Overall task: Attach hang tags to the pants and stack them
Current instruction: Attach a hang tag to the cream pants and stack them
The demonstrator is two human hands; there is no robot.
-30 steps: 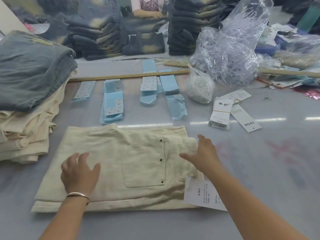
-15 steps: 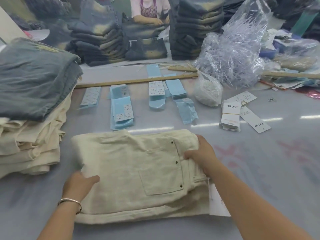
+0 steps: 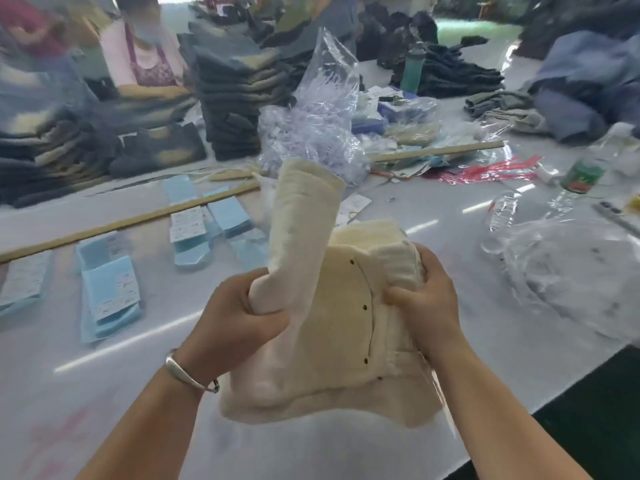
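Folded cream pants (image 3: 325, 327) are lifted off the grey table (image 3: 86, 382) in front of me, with the riveted back pocket facing me and one end standing up. My left hand (image 3: 235, 323) grips the left folded edge, thumb curled over the cloth. My right hand (image 3: 426, 303) grips the waistband side on the right. A white hang tag edge (image 3: 441, 400) hangs below my right wrist, mostly hidden. Light blue tag packs (image 3: 110, 292) lie on the table to the left.
A wooden stick (image 3: 131, 220) lies across the table behind the tag packs. A clear plastic bag (image 3: 318, 123) of fasteners stands behind the pants. Plastic bottles (image 3: 585, 171) and crumpled plastic (image 3: 568, 275) lie at right. Dark jeans stacks (image 3: 235, 91) and a seated person (image 3: 145, 53) are beyond.
Both hands closed on the pants and lifted them off the table, bunching them upright. My view swung to the right, so the stack at the left left the frame.
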